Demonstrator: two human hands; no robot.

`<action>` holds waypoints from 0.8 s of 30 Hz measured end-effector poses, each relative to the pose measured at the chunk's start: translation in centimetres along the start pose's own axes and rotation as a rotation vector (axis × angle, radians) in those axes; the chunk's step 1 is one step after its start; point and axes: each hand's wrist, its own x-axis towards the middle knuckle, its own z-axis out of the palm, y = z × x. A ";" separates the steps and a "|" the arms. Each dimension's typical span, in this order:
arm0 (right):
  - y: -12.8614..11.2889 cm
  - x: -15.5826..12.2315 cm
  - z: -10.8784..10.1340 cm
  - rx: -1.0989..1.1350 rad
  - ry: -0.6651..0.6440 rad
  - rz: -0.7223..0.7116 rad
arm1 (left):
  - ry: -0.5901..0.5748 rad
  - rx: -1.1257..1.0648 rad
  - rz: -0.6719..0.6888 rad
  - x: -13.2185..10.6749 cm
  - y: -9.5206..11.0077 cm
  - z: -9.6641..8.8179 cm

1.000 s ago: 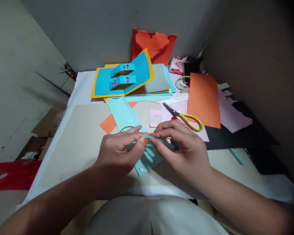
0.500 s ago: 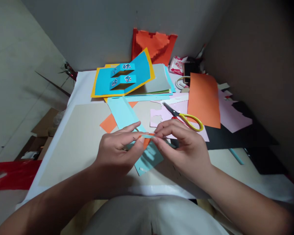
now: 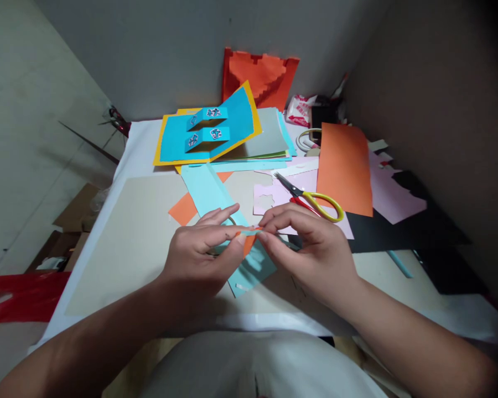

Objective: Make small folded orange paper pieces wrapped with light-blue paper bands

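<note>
Pale blue paper, a narrow strip [image 3: 248,232], is held in the air between the left hand [image 3: 199,249] and the right hand [image 3: 311,254], its long axis running side to side across the body. Both hands are closed to a pinch: the left thumb [image 3: 238,237] presses near one end of the strip, the right fingertips [image 3: 262,235] near the other, and neither hand is clearly the nearer. The left forefinger rises apart from the thumb, above the strip. Just below the grip hangs an orange scrap [image 3: 249,247]; it seems to touch the strip, though the fingers make the join hard to read. Further below lies a teal cut card [image 3: 255,271], partly under both hands. Beyond the left hand, a long pale blue sheet [image 3: 207,190] slants away, with a grey board [image 3: 124,260] spread to its left. Beyond the right hand lie yellow-handled scissors [image 3: 326,206] on pink paper [image 3: 280,190], with an orange sheet [image 3: 344,168] further right. Straight ahead, past the grip, a blue pop-up card [image 3: 243,124] sits on a yellow backing.
</note>
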 end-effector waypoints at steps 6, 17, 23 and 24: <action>0.0 -0.1 0.1 0.219 -0.034 0.148 | -0.005 -0.046 -0.076 0.0 0.3 0.0; -0.3 -0.2 0.3 0.028 -0.010 -0.042 | -0.070 -0.107 -0.072 0.0 -0.6 0.0; -0.3 -0.4 0.3 0.023 -0.054 -0.058 | -0.059 -0.028 0.018 0.1 -0.3 -0.1; -0.3 -0.4 0.3 0.037 -0.062 -0.043 | -0.057 -0.024 0.023 0.1 -0.3 -0.1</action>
